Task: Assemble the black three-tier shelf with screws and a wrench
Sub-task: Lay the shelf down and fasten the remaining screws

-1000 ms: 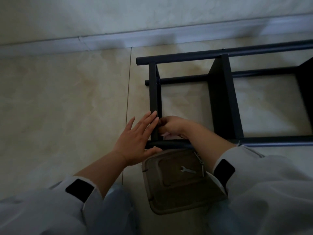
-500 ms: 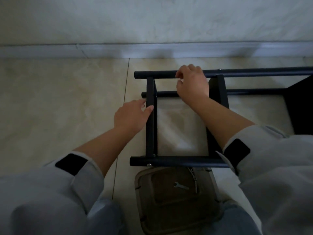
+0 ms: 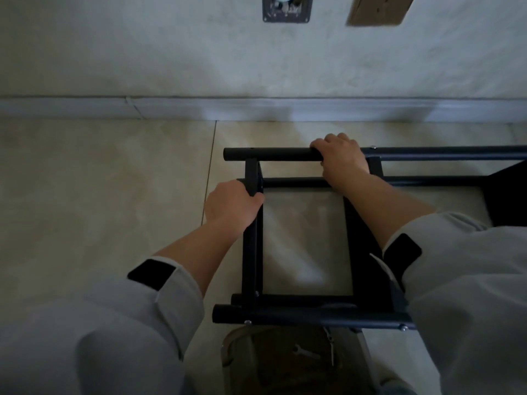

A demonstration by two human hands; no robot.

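Observation:
The black shelf frame (image 3: 285, 316) lies on its side on the tiled floor, running off to the right. My left hand (image 3: 231, 208) is closed around its flat end crossbar at the left. My right hand (image 3: 342, 161) grips the far round tube from above. Silver screw heads (image 3: 247, 322) show on the near tube. A small silver wrench (image 3: 306, 352) lies in a shallow tray (image 3: 236, 346) below the frame, near my knees.
A white wall with a grey skirting board (image 3: 256, 108) runs just behind the frame. A metal wall plate (image 3: 286, 8) and a tan socket plate (image 3: 379, 10) sit high on the wall. Bare floor tiles (image 3: 99, 195) spread to the left.
My right hand went from the near corner of the frame up to the far tube and gripped it. My left hand slid up the end bar and closed on it. The view tilted upward.

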